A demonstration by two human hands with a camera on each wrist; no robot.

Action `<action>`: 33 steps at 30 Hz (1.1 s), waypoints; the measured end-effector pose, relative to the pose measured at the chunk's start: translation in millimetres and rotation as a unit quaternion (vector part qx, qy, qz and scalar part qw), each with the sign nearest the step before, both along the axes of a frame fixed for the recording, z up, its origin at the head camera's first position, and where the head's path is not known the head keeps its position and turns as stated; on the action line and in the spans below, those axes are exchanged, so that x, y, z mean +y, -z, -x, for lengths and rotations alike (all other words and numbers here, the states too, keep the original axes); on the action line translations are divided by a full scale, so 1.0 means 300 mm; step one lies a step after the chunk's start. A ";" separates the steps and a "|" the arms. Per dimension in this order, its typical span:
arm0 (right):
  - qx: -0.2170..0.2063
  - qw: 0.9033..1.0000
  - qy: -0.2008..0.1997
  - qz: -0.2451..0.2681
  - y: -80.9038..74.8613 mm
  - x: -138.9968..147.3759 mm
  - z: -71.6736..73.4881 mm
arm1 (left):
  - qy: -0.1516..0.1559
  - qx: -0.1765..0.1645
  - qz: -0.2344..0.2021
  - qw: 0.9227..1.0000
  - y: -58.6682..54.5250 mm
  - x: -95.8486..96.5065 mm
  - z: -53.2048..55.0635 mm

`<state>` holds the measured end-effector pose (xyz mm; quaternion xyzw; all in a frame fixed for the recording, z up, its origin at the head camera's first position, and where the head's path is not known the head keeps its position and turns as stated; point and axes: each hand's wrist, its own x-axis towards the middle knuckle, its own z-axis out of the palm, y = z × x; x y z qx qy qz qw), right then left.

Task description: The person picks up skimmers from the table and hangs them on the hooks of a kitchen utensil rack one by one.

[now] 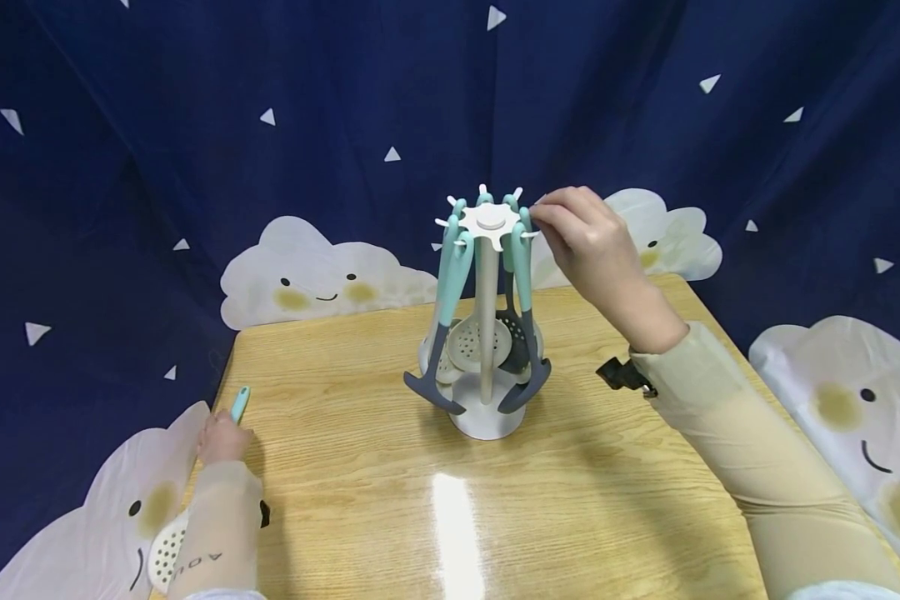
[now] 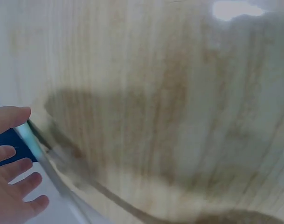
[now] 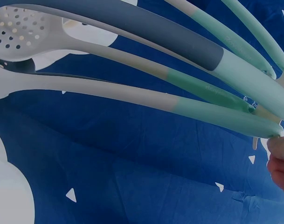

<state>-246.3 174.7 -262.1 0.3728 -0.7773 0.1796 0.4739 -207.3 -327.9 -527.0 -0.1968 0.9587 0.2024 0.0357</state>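
Note:
A white rotating utensil stand [image 1: 487, 317] stands on the table with several mint-handled kitchen utensils hanging from its hooks. At its right side my right hand [image 1: 581, 229] pinches the top end of one mint handle [image 3: 225, 116]; that utensil's shaft is light grey, and its head is cut off in the right wrist view. By the table's left edge, my left hand [image 1: 223, 437] is at the mint handle [image 1: 241, 403] of a perforated skimmer [image 1: 167, 550]. In the left wrist view its fingers are spread beside the handle, with the thumb by its end. My forearm partly hides the skimmer.
The wooden table [image 1: 345, 375] has a light reflection near its front. A dark blue curtain [image 1: 345, 83] with white triangles and cloud shapes hangs around it. Dark-grey utensil heads [image 1: 525, 396] stick out around the stand's base.

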 end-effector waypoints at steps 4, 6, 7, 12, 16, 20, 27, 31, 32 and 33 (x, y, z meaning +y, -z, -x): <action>0.000 1.000 0.003 -0.002 -0.001 0.000 -0.001 | 0.001 -0.036 -0.013 0.999 0.013 -0.006 -0.014; 0.000 1.000 0.004 -0.004 -0.003 0.000 -0.002 | -0.001 -0.051 -0.027 0.998 0.013 -0.004 -0.016; 0.000 1.000 0.005 -0.004 -0.003 0.000 -0.003 | -0.001 -0.058 -0.034 0.998 0.011 -0.002 -0.016; 0.000 1.000 0.003 -0.003 -0.004 0.000 -0.002 | -0.009 -0.052 -0.040 0.998 0.008 0.007 -0.020; 0.001 1.000 0.000 -0.001 -0.003 -0.001 -0.002 | -0.014 -0.037 -0.038 0.999 0.020 0.007 -0.021; 0.002 1.000 0.001 -0.002 -0.003 -0.001 -0.002 | -0.012 -0.019 -0.031 0.999 0.033 0.006 -0.023; 0.000 1.000 -0.002 0.000 -0.003 -0.001 -0.002 | -0.010 0.000 -0.033 0.999 0.041 0.014 -0.020; 0.001 1.000 0.001 -0.003 -0.004 -0.001 -0.002 | 0.002 0.006 -0.040 0.999 0.053 0.022 -0.012; 0.001 1.000 0.001 -0.003 -0.004 0.000 -0.002 | 0.005 0.009 -0.041 0.999 0.057 0.025 -0.009; 0.002 1.000 0.002 -0.005 -0.004 0.000 -0.002 | 0.007 0.010 -0.043 0.999 0.058 0.028 -0.006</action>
